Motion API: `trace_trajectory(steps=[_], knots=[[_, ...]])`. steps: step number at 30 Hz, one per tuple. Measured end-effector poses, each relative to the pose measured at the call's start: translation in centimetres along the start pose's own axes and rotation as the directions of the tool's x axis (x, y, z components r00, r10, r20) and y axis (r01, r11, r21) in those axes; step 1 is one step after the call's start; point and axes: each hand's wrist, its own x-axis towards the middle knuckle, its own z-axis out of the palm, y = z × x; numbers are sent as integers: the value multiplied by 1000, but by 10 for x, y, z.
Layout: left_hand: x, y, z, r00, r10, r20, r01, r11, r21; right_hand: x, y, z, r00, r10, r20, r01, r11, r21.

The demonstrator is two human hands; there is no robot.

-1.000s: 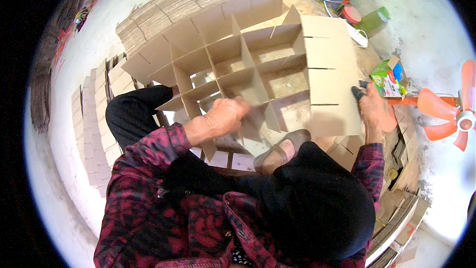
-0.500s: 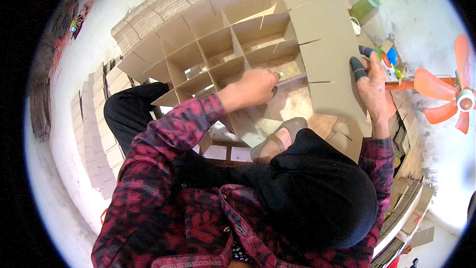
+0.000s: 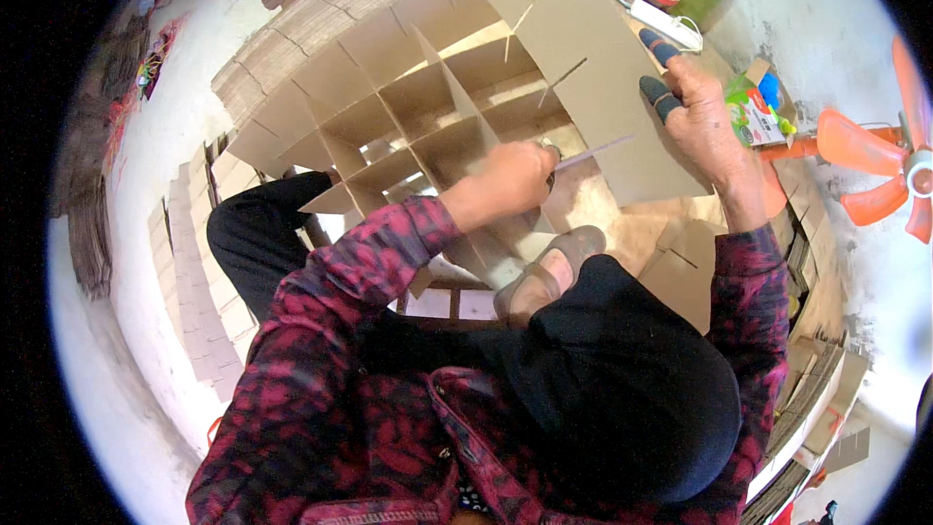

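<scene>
Stacked cardboard sheets (image 3: 360, 29) lie beyond my work, and an orange fan (image 3: 918, 173) stands off to my right. Between them spreads the cardboard divider grid (image 3: 418, 102), its cells open upward, my sandalled foot (image 3: 535, 297) near its closest edge. As I judge it, the step in hand is mating the slotted cardboard panel (image 3: 607, 97) with the grid's right-hand ends. To do it well, I should line each slot up with its strip, keep the panel square to the grid, and press little by little along its length; forcing one end could crease the board or tear a slot. My right hand (image 3: 695, 122) is clamped on the panel's outer edge, two dark-covered digits at that edge; the others' grip is hidden. The panel slants away to their left, its slots opening toward the grid. My left hand (image 3: 510, 180) is curled over the grid, just beside a thin pale strip (image 3: 596, 152) that reaches toward the panel; whether those fingers pinch it, I cannot tell.
</scene>
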Motion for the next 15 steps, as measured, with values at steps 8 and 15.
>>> trace_trajectory(steps=[8, 15], knots=[[1, 0, 0, 1000, -21, -5, 21, 1000, 14, 10, -23, 16, 996, -71, 50, 74, 996, -46], [6, -1, 2, 997, -42, 62, 43, 999, -20, 20, -9, 49, 989, -111, 100, 121, 988, -101]])
